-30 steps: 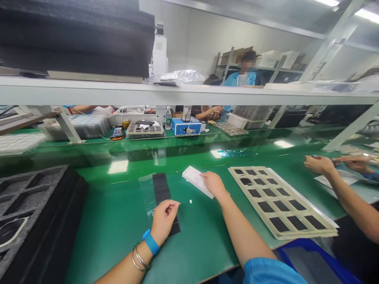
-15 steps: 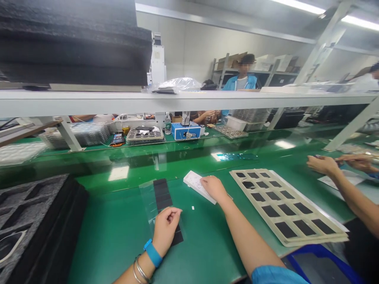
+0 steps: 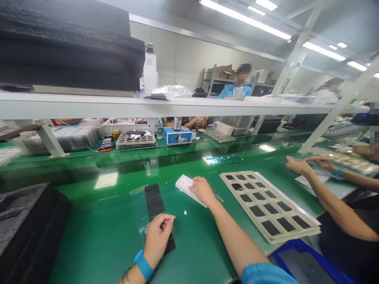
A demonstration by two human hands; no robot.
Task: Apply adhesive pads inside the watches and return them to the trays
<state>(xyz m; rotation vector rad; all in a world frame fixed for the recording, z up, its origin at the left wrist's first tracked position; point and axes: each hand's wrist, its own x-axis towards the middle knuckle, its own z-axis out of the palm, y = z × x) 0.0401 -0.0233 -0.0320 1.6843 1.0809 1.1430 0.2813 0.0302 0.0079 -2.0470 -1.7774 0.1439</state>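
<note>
My left hand (image 3: 160, 235), with a blue band at the wrist, hovers over the lower part of a strip of black rectangles (image 3: 154, 199) on clear film. Its thumb and forefinger are pinched together; anything between them is too small to make out. My right hand (image 3: 203, 191) is closed over a shallow white box (image 3: 184, 184) that holds small dark-specked pieces. Out past its far side sticks the end of slim metal tweezers (image 3: 218, 196); their tips are hidden. A tiny white piece (image 3: 185, 212) lies on the green mat between my hands.
A cream tray (image 3: 260, 205) of black rectangles stands right of my right arm, with a blue bin (image 3: 308, 260) below it. Black foam trays (image 3: 35, 228) are stacked at left. A co-worker's hands (image 3: 299, 165) work at far right. A white shelf (image 3: 177, 108) crosses above.
My view has turned a little to the right, so the bench things sit further left. The right hand's fingers have shifted slightly over the white box, and more of the tweezers shows.
</note>
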